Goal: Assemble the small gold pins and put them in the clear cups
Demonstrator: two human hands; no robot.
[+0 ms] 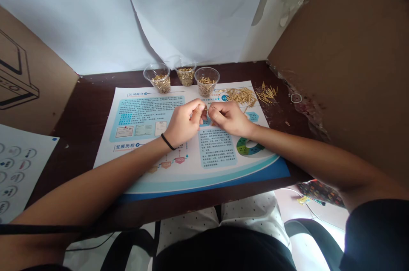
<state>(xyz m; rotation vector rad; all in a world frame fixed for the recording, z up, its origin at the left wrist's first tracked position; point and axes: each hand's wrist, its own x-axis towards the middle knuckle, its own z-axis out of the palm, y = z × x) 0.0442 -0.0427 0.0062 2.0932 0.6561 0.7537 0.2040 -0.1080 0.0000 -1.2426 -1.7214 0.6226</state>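
My left hand [184,120], with a black band at the wrist, and my right hand [232,118] meet above the printed sheet [105,151]. Fingertips on both sides are pinched together, almost touching. A tiny gold-coloured metal pin [206,109] glints between them; its ends are covered by the fingers. Right behind the right hand lies a loose pile of slim gold-coloured pins [241,96]. Three clear plastic cups, the left cup [157,76], the middle cup [185,73] and the right cup [207,81], stand beyond my hands with small gold-coloured metal pieces inside.
A smaller cluster of pins [267,93] lies on the dark tabletop [92,81] to the right. Cardboard panels [345,70] flank both sides, and white paper [191,15] covers the back. Another printed sheet [28,147] is at the left edge.
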